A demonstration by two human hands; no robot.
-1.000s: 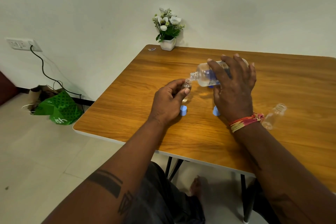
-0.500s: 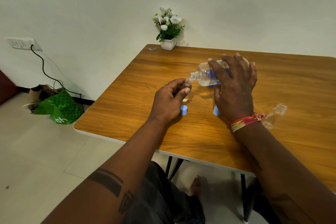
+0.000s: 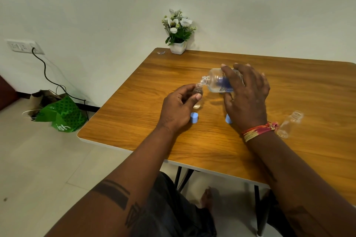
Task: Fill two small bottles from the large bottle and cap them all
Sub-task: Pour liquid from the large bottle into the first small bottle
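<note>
Bench (image 3: 192,146): wood-grain top with a pale edge, on dark legs, set against a plain light wall.
Far corner: small white pot of white flowers (image 3: 178,31) stands on the bench by the wall; a small scrap lies just beside it.
Wall: socket plate (image 3: 24,46) at left, a dark cable hanging from it to the floor.
Floor: pale tiles; a green bag (image 3: 60,116) sits near the wall, left of the bench.
Left hand (image 3: 178,108): wrist resting low on the bench, fingers (image 3: 198,97) closed around a small bottle (image 3: 198,92), which stands upright on the bench with its mouth open.
Right hand (image 3: 248,96): raised above the bench, palm down, fingers wrapped over the big bottle (image 3: 215,82); a red and yellow thread band on the wrist.
Big bottle: clear with a blue label, tipped nearly flat, neck pointing left, its mouth touching or just over the small bottle's mouth. Liquid flow cannot be told.
Caps: one blue cap (image 3: 194,117) on the bench just beside the left hand; another (image 3: 228,118) partly hidden under the right hand.
Spare bottle (image 3: 290,124): clear, uncapped, lying on its side on the bench, right of the right wrist.
</note>
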